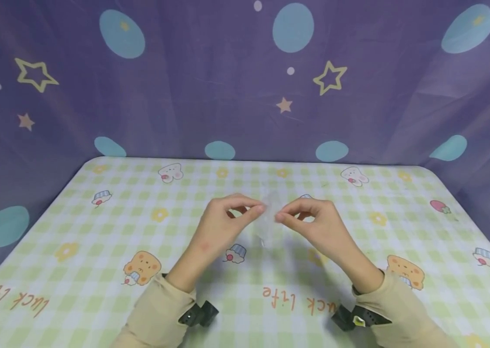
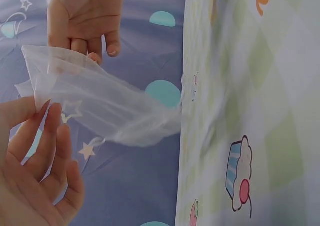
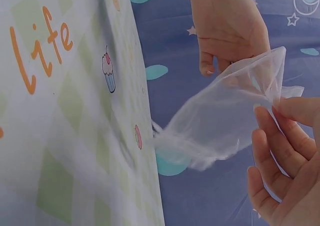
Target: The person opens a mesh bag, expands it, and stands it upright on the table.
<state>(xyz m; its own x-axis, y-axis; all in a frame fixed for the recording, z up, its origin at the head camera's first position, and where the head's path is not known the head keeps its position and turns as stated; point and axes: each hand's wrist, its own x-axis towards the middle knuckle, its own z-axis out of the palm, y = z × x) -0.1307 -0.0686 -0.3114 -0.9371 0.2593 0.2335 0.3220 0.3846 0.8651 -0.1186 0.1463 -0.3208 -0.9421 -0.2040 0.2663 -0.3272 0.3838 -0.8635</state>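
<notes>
A sheer, whitish pouch (image 1: 266, 227) hangs between my two hands above the middle of the table, its lower end reaching down near the tabletop. With thumb and index finger my left hand (image 1: 223, 220) pinches one side of its upper edge, the other fingers loosely bent. My right hand (image 1: 321, 222) pinches the opposite side the same way. In the left wrist view the see-through pouch (image 2: 110, 105) spreads wide at the top and narrows downward, with a thin pale loop beside it. Seen from the right wrist, the pouch (image 3: 220, 116) looks creased and slack.
The table (image 1: 84, 280) has a green and white checked cover printed with cartoon figures, flowers and lettering. Behind it hangs a purple curtain (image 1: 236, 87) with stars and blue ovals. A dark strap device sits on each sleeve, one on the left (image 1: 197, 314).
</notes>
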